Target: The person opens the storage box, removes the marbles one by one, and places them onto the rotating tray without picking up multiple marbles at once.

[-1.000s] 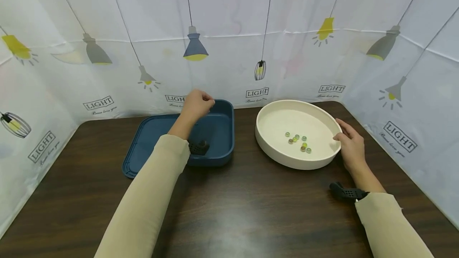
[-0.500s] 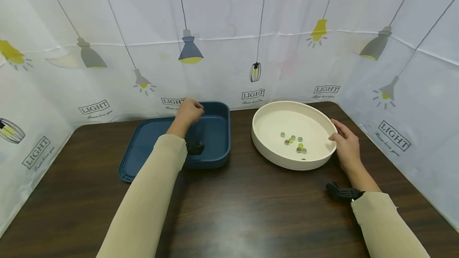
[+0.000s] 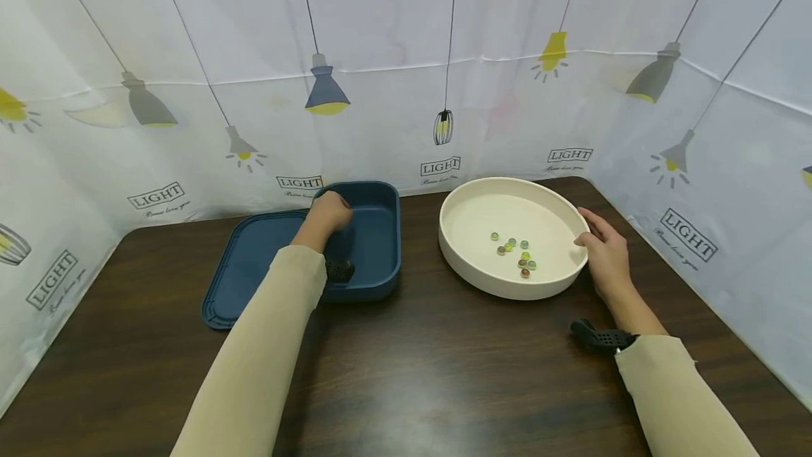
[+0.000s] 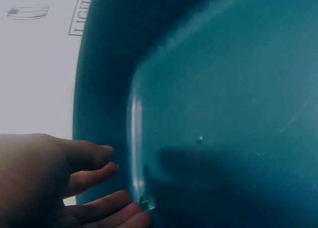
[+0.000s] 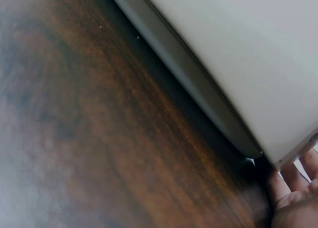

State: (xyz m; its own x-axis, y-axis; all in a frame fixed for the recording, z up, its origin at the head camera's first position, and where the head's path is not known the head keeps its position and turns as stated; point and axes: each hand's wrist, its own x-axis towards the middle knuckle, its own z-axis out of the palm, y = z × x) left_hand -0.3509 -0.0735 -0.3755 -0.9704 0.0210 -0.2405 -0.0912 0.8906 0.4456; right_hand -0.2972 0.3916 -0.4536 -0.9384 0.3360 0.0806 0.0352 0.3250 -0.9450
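My left hand [image 3: 330, 211] reaches into the deep blue box [image 3: 374, 242] at its left side. In the left wrist view its fingers are loosely bent, thumb and index apart. A clear greenish glass marble [image 4: 147, 202] lies in the box, right at the fingertips, not visibly pinched. To the right, my right hand [image 3: 605, 256] grips the rim of a round cream tray [image 3: 482, 277], thumb over the edge. Several green, yellow and brownish marbles [image 3: 525, 256] lie on the tray's floor. In the right wrist view, fingers [image 5: 295, 178] show at the tray's outer wall.
A flat blue lid [image 3: 254, 259] lies left of the box, partly behind the left arm. Box, lid and tray stand on a dark wooden table [image 3: 406, 372]. A white curtain [image 3: 380, 13] with lamp prints runs behind and along both sides.
My left hand has gone down and left into the box. Another marble has rolled into view on the tray. My right hand keeps its grip. The head view has shifted slightly.
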